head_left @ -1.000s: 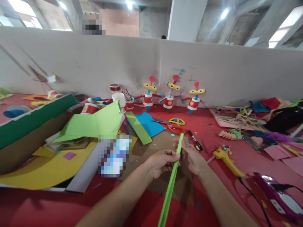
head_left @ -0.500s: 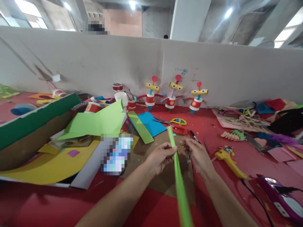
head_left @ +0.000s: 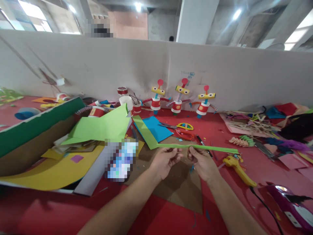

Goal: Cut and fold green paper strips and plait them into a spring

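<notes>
A long, narrow green paper strip [head_left: 215,148] stretches sideways between my hands. My left hand [head_left: 167,160] pinches it left of the middle, and my right hand [head_left: 201,160] pinches it a short way to the right. Its right end reaches over the tip of the yellow glue gun [head_left: 238,169]. Beneath my hands lies a brown cardboard sheet [head_left: 178,192]. Beyond the strip are scissors [head_left: 184,126] with yellow handles, a red-handled pair [head_left: 184,134] and a black marker [head_left: 202,143]. A wider green strip [head_left: 145,132] rests on blue paper [head_left: 160,128].
Three cup figures with paper heads, including the middle one [head_left: 177,106], stand against the white partition [head_left: 110,65]. At left is an open box [head_left: 44,124] with coloured paper. A purple device [head_left: 290,202] with a cord lies at right. Craft sticks [head_left: 246,122] lie at the back right.
The green strip has turned from pointing towards me to lying crosswise. My right hand, apart from the strip before, now grips it too.
</notes>
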A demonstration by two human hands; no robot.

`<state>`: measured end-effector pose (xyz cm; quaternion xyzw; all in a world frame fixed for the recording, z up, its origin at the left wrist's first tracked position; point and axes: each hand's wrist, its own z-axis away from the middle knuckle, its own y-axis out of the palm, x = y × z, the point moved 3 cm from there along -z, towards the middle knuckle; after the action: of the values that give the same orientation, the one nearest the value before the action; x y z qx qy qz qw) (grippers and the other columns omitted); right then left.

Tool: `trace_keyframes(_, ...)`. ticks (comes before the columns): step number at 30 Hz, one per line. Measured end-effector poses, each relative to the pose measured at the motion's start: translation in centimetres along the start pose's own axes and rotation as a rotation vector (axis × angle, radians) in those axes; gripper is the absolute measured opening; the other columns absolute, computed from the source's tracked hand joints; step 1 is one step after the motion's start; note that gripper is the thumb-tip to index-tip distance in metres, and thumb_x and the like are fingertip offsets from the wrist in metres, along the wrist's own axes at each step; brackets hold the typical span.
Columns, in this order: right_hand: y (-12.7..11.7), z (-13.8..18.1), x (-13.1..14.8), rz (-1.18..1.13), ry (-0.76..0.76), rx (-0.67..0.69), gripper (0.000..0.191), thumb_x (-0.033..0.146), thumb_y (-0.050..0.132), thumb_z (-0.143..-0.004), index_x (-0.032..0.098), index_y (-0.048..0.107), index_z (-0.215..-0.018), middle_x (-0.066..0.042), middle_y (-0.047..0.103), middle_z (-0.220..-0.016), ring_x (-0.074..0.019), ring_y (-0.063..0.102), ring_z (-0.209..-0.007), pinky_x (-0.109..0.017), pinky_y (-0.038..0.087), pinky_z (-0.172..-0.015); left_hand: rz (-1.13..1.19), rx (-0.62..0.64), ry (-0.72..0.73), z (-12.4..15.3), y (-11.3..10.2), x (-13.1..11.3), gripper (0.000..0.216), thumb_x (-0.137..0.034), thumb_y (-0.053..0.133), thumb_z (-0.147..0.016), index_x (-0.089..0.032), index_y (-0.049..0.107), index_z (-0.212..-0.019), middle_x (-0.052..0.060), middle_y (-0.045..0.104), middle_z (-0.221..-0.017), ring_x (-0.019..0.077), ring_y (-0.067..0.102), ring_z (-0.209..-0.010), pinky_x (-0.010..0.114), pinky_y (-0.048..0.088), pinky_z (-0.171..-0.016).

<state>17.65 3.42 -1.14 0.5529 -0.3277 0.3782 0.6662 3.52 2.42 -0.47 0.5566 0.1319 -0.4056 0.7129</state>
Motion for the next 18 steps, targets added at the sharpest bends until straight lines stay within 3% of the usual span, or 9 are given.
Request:
trace_keyframes(2, -0.19, -0.09, 0.44, -0.005, 0.002, -0.006, 0.021, 0.027, 0.083, -0.049, 0.02, 0.07, -0.064, 0.004, 0.063, -0.06, -0.0046, 0.051, -0.053, -0.015, 0.043, -0.052, 0.027, 0.028, -0.162, -0.19, -0.23, 0.03, 0.011, -0.019, 0.06, -0.077, -0.009, 0.061, -0.078, 0.007, 0.068, -0.075, 0.0095, 0.063, -0.06, 0.017, 0.049, -0.058)
trace_keyframes(4, -0.26, -0.1, 0.65, 0.007, 0.009, 0.018, 0.022, 0.026, 0.083, -0.049, 0.02, 0.07, -0.065, 0.004, 0.063, -0.06, -0.0046, 0.051, -0.053, -0.015, 0.043, -0.053, 0.028, 0.138, -0.31, -0.19, -0.27, 0.01, 0.019, -0.026, 0.057, -0.08, -0.008, 0.061, -0.082, 0.009, 0.067, -0.074, 0.0111, 0.063, -0.061, 0.018, 0.049, -0.058)
trace_keyframes(6, -0.32, -0.07, 0.59, 0.03, 0.023, 0.048, 0.022, 0.026, 0.083, -0.051, 0.02, 0.07, -0.068, 0.004, 0.063, -0.062, -0.0043, 0.051, -0.054, -0.014, 0.043, -0.053, 0.011, 0.256, -0.368, -0.04, -0.24, -0.08, 0.018, -0.023, 0.061, -0.076, -0.01, 0.06, -0.089, 0.008, 0.067, -0.075, 0.0113, 0.063, -0.064, 0.018, 0.047, -0.058)
trace_keyframes(10, -0.27, 0.03, 0.18, 0.034, 0.071, 0.131, 0.022, 0.026, 0.079, -0.059, 0.021, 0.071, -0.078, 0.004, 0.062, -0.065, -0.0054, 0.053, -0.056, -0.016, 0.044, -0.054, -0.098, 0.294, -0.256, -0.04, -0.48, -0.16, 0.033, -0.01, 0.071, -0.063, -0.015, 0.059, -0.093, 0.0, 0.061, -0.07, 0.0075, 0.059, -0.06, 0.018, 0.043, -0.059)
trace_keyframes(14, 0.08, 0.25, 0.09, 0.014, 0.12, 0.186, 0.026, 0.029, 0.075, -0.064, 0.023, 0.069, -0.089, 0.002, 0.063, -0.073, -0.0086, 0.056, -0.064, -0.022, 0.046, -0.064, -0.325, 0.215, -0.099, -0.36, -0.72, -0.21, 0.032, -0.017, 0.074, -0.06, -0.015, 0.062, -0.089, -0.002, 0.055, -0.07, 0.0057, 0.052, -0.062, 0.018, 0.038, -0.06)
trace_keyframes(18, 0.52, 0.52, 0.07, 0.113, 0.099, 0.169, 0.031, 0.024, 0.076, -0.061, 0.023, 0.068, -0.09, 0.003, 0.063, -0.072, -0.0089, 0.056, -0.066, -0.022, 0.043, -0.066, -0.578, 0.168, -0.018, -0.35, -0.54, -0.27, 0.027, -0.031, 0.071, -0.063, -0.016, 0.062, -0.083, -0.002, 0.054, -0.07, 0.0068, 0.046, -0.061, 0.02, 0.032, -0.058)
